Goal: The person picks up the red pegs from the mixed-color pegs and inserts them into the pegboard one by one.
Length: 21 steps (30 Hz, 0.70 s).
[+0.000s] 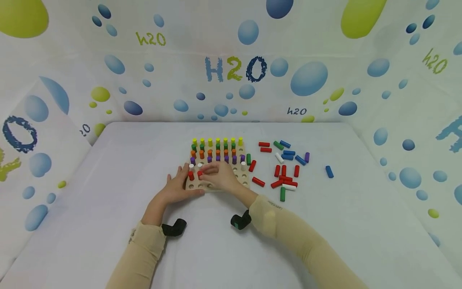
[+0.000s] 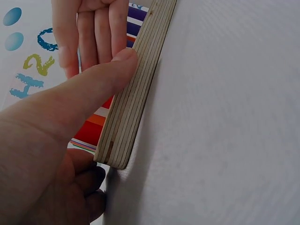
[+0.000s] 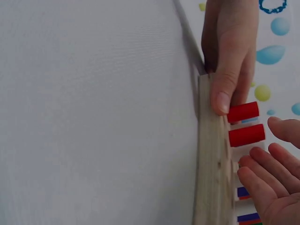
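Observation:
A wooden pegboard (image 1: 217, 190) holds rows of yellow, green, orange, purple and white pegs, plus two upright red pegs near its front left. My left hand (image 1: 175, 189) grips the board's front left corner. In the left wrist view, its thumb (image 2: 105, 77) presses the layered front edge (image 2: 129, 98). My right hand (image 1: 221, 176) is over the board beside the second red peg (image 1: 200, 174). The right wrist view shows that red peg (image 3: 247, 135) in its hole, with the right thumb (image 3: 285, 130) and fingers (image 3: 269, 171) apart around its top, holding nothing.
Loose red pegs (image 1: 258, 182), blue pegs (image 1: 300, 160), green pegs (image 1: 282, 194), white pegs (image 1: 289, 187) and a purple peg (image 1: 307, 157) lie right of the board. One blue peg (image 1: 329, 171) lies farther right. Black wrist devices (image 1: 175, 227) sit at both wrists.

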{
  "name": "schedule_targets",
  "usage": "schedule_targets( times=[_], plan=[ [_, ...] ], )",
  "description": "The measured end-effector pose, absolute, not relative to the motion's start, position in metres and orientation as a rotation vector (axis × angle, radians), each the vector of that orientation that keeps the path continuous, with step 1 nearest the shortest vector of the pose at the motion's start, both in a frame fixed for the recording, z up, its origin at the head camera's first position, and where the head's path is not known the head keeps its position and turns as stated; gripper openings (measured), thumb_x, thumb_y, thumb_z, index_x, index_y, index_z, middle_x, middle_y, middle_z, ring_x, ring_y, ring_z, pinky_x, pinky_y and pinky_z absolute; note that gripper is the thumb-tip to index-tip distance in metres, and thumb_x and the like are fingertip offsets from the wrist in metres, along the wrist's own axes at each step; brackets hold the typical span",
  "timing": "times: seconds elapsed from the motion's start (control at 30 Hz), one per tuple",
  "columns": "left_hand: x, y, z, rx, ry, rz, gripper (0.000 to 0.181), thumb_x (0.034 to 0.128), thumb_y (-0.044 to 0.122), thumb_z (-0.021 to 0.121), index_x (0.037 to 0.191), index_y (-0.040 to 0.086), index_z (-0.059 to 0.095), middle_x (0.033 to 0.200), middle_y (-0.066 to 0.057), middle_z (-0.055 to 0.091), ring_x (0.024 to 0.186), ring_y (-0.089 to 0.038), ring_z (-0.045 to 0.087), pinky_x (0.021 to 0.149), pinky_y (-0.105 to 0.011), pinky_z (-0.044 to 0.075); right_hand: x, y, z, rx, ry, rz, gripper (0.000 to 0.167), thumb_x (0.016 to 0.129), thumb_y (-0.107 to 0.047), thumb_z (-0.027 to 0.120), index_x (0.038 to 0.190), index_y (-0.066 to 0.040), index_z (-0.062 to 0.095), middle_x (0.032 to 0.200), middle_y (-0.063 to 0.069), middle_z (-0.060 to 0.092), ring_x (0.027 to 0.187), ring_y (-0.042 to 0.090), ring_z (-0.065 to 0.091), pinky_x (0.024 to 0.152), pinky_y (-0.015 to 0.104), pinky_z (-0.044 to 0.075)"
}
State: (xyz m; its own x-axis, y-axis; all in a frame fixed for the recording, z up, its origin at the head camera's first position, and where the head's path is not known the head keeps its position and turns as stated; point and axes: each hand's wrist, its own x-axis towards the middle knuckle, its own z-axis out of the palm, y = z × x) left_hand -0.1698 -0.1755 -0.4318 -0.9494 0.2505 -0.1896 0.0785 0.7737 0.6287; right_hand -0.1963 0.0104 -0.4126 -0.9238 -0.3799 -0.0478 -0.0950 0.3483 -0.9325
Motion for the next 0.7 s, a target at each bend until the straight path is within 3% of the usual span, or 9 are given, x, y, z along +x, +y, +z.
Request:
schedule_targets(
  times=[0.23, 0.7],
  plan=[
    [-0.170, -0.174, -0.430, 0.240, 2.705, 0.950, 0.111, 0.0737, 0.055, 0.067, 0.145, -0.001, 0.003, 0.150, -0.021, 0.005, 0.138, -0.034, -0.005, 0.104, -0.055, -0.013, -0.194, 0.033, -0.402, -0.450, 2.375, -1.544, 0.025, 0.083, -0.023, 0.069, 0.103, -0.009, 0.067, 0.097, -0.002, 0.068, 0.090, 0.009, 0.063, 0.079, 0.023, 0.051],
    [-0.171, -0.175, -0.433, 0.227, 2.709, 0.957, 0.113, 0.0717, 0.055, 0.069, 0.145, -0.001, 0.003, 0.151, -0.020, 0.006, 0.138, -0.033, -0.004, 0.105, -0.054, -0.013, -0.196, 0.089, -0.386, -0.372, 2.418, -1.611, 0.024, 0.084, -0.021, 0.068, 0.102, -0.005, 0.067, 0.096, 0.003, 0.068, 0.089, 0.014, 0.064, 0.078, 0.025, 0.051]
  ],
)
